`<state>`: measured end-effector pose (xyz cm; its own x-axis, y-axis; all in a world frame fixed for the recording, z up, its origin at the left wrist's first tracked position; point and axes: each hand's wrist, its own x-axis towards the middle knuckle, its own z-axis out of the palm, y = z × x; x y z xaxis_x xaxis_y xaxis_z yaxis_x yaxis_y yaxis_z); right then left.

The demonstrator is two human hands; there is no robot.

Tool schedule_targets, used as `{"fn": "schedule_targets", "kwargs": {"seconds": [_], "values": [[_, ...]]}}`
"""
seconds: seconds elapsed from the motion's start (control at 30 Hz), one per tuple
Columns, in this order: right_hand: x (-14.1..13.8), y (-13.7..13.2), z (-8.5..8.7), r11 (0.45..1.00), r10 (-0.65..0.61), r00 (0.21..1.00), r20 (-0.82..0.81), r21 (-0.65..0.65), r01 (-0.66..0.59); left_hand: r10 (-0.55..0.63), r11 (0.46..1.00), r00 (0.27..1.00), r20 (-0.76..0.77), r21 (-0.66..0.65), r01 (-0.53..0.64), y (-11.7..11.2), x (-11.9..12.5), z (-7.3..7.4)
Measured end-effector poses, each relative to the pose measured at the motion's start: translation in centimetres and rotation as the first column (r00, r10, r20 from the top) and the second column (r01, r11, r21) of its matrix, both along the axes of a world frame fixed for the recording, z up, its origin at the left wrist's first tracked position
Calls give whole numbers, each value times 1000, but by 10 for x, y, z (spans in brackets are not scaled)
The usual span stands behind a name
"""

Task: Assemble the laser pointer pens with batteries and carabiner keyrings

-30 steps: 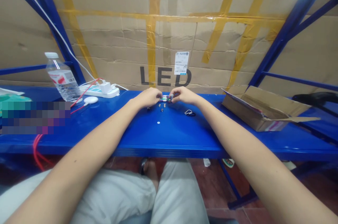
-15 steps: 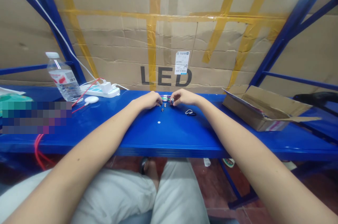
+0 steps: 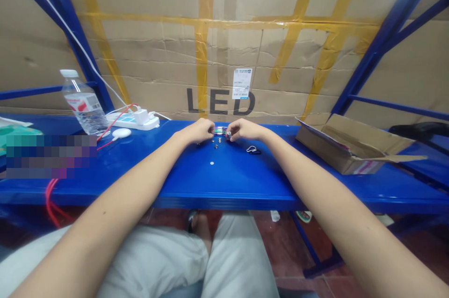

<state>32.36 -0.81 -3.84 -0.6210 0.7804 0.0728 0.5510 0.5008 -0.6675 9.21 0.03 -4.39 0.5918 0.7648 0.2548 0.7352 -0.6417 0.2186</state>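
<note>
At least three small metal pieces (image 3: pixel 216 146), one white disc (image 3: pixel 212 163), one carabiner (image 3: pixel 251 149) on the table (image 3: pixel 231 181)
Right hand (image 3: pixel 242 129) pinches one small cylinder (image 3: pixel 229 134); left hand (image 3: pixel 201 131) is curled, what it holds impossible to tell; one striped bundle (image 3: pixel 220 131) lies between them.

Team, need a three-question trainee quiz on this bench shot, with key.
1. True or false: the striped piece shows between the left hand and the right hand.
2. Which is closest to the right hand?
a) box
b) small cylinder
c) bottle
3. Fill in: the large black letters on the cardboard read ____.

Key:
1. True
2. b
3. LED
</note>
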Motion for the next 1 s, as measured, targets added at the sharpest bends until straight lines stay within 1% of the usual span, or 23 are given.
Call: {"fn": "schedule_targets", "kwargs": {"seconds": [0.1, 0.13, 0.2, 0.3, 0.4, 0.53, 0.7, 0.83, 0.93, 1.0], "values": [[1, 2, -2, 1000, 2, 1000, -10, 19, -1, -113, 977, 983, 143, 197, 84, -5, 8, 5], [2, 2, -2, 1000, -3, 1000, -13, 24, 4, -158, 964, 973, 165, 241, 116, -7, 12, 5], [2, 3, -3, 999, -18, 1000, -22, 28, 19, -231, 944, 958, 168, 278, 179, -10, 19, 5], [2, 4, -4, 999, -29, 999, -36, 31, 31, -274, 935, 952, 136, 270, 230, -12, 26, 2], [2, 5, -5, 999, -33, 999, -31, 40, 34, -273, 932, 952, 136, 282, 227, -13, 29, -1], [2, 7, -6, 998, -34, 999, -15, 56, 35, -271, 929, 952, 139, 298, 221, -13, 28, 0], [2, 8, -7, 999, -23, 999, -31, 47, 25, -311, 904, 949, 58, 325, 276, -12, 29, -2], [2, 9, -8, 999, -12, 999, -30, 45, 14, -305, 905, 952, 20, 317, 283, -9, 29, -5], [2, 9, -8, 999, -19, 999, -28, 46, 21, -314, 906, 949, 38, 311, 287, -10, 27, -4], [2, 8, -7, 998, -33, 999, -27, 52, 34, -320, 911, 944, 78, 300, 283, -12, 26, -2]]}}
